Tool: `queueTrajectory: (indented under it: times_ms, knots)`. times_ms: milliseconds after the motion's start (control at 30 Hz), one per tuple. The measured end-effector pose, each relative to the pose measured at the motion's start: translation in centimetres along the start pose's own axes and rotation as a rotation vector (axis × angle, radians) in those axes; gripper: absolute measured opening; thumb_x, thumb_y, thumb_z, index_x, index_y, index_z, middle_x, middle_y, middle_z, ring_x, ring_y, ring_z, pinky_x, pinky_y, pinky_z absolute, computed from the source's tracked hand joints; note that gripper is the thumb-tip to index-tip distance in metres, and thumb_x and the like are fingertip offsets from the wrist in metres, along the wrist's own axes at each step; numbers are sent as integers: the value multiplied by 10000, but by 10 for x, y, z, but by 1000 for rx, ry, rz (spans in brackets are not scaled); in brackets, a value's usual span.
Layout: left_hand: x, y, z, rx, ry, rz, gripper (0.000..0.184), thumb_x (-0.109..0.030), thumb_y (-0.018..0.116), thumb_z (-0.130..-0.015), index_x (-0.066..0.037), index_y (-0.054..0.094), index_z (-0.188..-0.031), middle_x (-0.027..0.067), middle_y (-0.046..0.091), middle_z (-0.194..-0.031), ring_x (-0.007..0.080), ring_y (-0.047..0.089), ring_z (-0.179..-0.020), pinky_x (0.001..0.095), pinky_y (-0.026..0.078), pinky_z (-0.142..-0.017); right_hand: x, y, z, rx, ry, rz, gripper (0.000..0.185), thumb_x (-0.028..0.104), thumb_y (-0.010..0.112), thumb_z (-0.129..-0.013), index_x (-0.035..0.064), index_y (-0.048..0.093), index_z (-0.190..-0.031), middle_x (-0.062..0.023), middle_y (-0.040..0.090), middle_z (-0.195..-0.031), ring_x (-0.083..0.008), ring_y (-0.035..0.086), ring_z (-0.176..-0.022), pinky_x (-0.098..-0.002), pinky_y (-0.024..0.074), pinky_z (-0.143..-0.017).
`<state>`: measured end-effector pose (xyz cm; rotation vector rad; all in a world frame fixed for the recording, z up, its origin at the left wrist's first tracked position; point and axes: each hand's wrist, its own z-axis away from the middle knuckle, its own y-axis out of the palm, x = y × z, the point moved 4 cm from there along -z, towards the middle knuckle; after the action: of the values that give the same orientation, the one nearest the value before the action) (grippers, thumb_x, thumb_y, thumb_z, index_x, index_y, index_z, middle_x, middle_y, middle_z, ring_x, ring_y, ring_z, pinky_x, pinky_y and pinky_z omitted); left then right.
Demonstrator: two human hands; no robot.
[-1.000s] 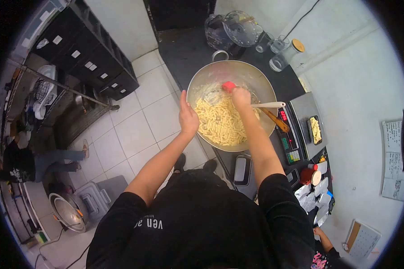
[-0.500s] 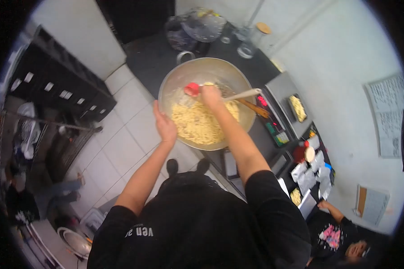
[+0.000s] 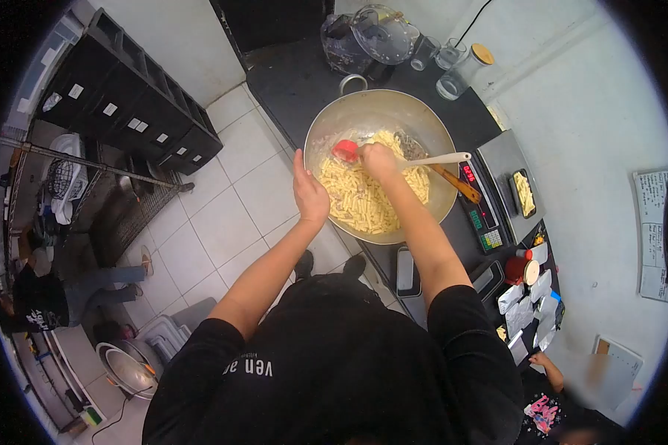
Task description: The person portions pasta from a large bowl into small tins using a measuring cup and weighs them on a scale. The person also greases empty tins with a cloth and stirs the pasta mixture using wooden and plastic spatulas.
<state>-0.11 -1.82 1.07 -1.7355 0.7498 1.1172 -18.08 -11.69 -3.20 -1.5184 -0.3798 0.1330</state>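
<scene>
A large metal pan (image 3: 441,122) of short yellow pasta (image 3: 371,208) stands at the counter's edge. My right hand (image 3: 379,162) is inside it, wrapped round a red scoop (image 3: 345,151) just over the pasta. Flat along the pan's outer left side lies my left hand (image 3: 312,199), fingers stretched and touching the rim. Dark bits, perhaps minced meat (image 3: 416,148), show among the pasta at the right. A pale-handled utensil (image 3: 445,159) and a wooden spatula (image 3: 460,184) lean over the pan's right rim; the pale one's lower end is hidden by my right hand.
Right of the pan, a digital scale (image 3: 479,204) carries a black tray of pasta (image 3: 524,194). Glass jars (image 3: 456,80) and plastic-wrapped items (image 3: 378,37) stand behind. Foil packs (image 3: 523,308) lie farther right, near another person's hand (image 3: 539,360). Another person (image 3: 44,293) is at the left.
The view has shifted, so the pan and my hands appear farther right. My right hand still holds the red scoop inside the pan, and my left hand stays at the rim.
</scene>
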Motion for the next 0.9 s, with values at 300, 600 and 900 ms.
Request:
queueTrajectory:
  times_ms: [300, 600, 900]
  knots:
    - [0, -2, 0, -35, 38, -14, 485, 11, 336, -928, -10, 294, -1410, 264, 473, -1315, 412, 497, -1169, 446, 400, -976, -2, -14, 12, 179, 84, -195, 226, 195, 571, -796, 179, 737, -949, -146, 692, -869, -328, 659, -816, -427, 524, -757]
    - [5, 2, -1, -1, 17, -6, 493, 11, 345, -924, -20, 292, -1413, 264, 488, -1298, 412, 516, -1138, 446, 407, -965, -27, -19, 17, 184, 263, -357, 253, 204, 593, -779, 140, 733, -979, -187, 678, -890, -321, 662, -844, -398, 513, -795]
    - [11, 5, 0, -4, 119, -102, 511, 17, 362, -920, -69, 310, -1420, 211, 511, -1301, 366, 546, -1012, 432, 388, -920, -51, -88, 48, 32, 335, -419, 260, 237, 624, -774, 100, 730, -969, -176, 689, -876, -318, 668, -820, -389, 503, -769]
